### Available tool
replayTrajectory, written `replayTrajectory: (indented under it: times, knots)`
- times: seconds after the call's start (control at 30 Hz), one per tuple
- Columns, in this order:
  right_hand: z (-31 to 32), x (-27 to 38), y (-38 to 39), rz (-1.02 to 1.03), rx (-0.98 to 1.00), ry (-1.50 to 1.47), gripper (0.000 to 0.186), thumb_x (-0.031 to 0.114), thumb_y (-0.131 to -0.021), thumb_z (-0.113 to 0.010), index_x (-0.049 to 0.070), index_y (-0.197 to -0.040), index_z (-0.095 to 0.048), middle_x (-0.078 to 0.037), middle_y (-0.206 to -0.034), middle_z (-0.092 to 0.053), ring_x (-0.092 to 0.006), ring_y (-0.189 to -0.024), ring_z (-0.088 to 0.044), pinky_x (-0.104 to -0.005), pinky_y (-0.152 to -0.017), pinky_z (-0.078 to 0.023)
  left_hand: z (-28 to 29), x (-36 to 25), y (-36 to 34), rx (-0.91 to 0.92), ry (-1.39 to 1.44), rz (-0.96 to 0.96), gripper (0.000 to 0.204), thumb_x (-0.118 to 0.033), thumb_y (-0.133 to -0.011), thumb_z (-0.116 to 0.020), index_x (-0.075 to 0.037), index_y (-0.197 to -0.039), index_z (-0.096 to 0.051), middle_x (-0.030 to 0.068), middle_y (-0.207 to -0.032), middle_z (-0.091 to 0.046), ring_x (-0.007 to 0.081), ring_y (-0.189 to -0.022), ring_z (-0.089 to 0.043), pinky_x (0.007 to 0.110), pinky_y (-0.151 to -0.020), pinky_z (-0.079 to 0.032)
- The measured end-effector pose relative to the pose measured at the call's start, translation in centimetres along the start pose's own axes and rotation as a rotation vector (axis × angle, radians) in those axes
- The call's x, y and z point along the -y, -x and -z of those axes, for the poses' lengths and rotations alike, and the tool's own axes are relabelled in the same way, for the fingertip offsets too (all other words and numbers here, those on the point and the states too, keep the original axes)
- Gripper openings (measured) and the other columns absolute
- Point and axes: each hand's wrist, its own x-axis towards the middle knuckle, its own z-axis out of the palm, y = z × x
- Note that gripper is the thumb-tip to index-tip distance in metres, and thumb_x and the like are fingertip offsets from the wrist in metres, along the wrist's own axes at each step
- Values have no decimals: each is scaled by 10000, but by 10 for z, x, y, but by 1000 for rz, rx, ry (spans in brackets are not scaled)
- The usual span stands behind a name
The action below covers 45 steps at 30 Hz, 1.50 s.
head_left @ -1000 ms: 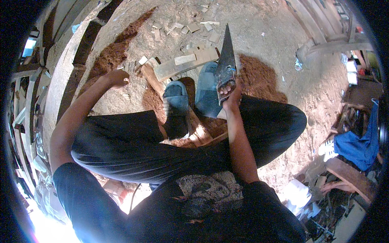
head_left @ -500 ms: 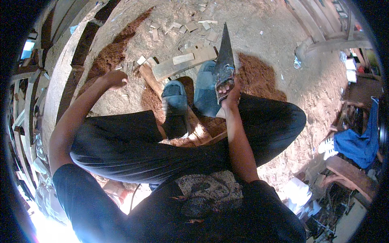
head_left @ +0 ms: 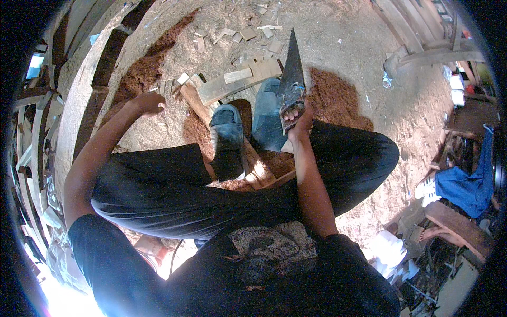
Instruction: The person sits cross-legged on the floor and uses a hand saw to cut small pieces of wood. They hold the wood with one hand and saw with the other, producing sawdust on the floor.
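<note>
My right hand (head_left: 301,119) is wrapped round the handle of a handsaw (head_left: 292,71). Its dark, tapering blade points away from me, with the tip up. To the left, my left hand (head_left: 149,104) hangs over the ground with its fingers curled in. Whatever it may hold is hidden. Between the hands, a pale board (head_left: 241,84) rests across a longer piece of wood (head_left: 195,100), and a small wood block (head_left: 238,76) lies on top. My sandalled feet (head_left: 227,129) are beside this wood, the left one over the longer piece.
Offcuts (head_left: 247,34) are scattered on the ground ahead. Reddish sawdust (head_left: 335,98) is heaped at the right. A long timber beam (head_left: 84,90) runs along my left. On the right are blue cloth (head_left: 465,190), a plank (head_left: 457,232) and what seems another person's bare foot (head_left: 437,233).
The bare limb at the lower right has shifted and shows more clearly. My hands and the handsaw have barely moved.
</note>
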Motion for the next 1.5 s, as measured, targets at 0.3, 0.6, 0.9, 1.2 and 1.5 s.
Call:
replayTrajectory:
  times: [0.3,0.6,0.9,1.2,1.5]
  knots:
    - [-2,-1,1,13,26,-8,382,477,-1005,-488,183,-761,-490,46,-513,-399,-138,-412,-415,-312,-412,-389,-13,14,-7,-24,-17,-15,295,-299,-930,-585,-129,-1151,-683,134,-1220,-656,328,-1195,-589,458,-1008,-474]
    - [-2,1,1,-1,30,7,374,461,-1008,-484,181,-761,-493,48,-508,-388,-138,-407,-409,-311,-410,-387,-6,6,-4,-5,-15,3,294,-285,-928,-598,-128,-1165,-675,127,-1239,-652,325,-1201,-590,460,-1003,-481]
    - [-5,0,4,17,47,20,355,470,-990,-521,183,-782,-499,49,-516,-383,-136,-417,-412,-315,-408,-385,-8,9,-5,-10,28,5,280,-260,-909,-616,-113,-1137,-685,133,-1198,-671,332,-1169,-609,454,-991,-488]
    - [-1,-1,0,0,21,-25,383,494,-978,-536,182,-761,-495,43,-516,-391,-142,-414,-411,-318,-415,-386,-15,15,-8,-46,37,21,281,-131,-856,-608,-131,-1125,-690,140,-1186,-668,332,-1176,-606,470,-966,-495]
    - [4,-1,-5,-21,96,-25,408,491,-986,-521,189,-718,-470,49,-512,-381,-138,-410,-404,-319,-417,-383,-29,32,-26,14,-43,69,205,-132,-835,-606,-95,-1018,-691,168,-1144,-669,365,-1065,-649,469,-860,-536]
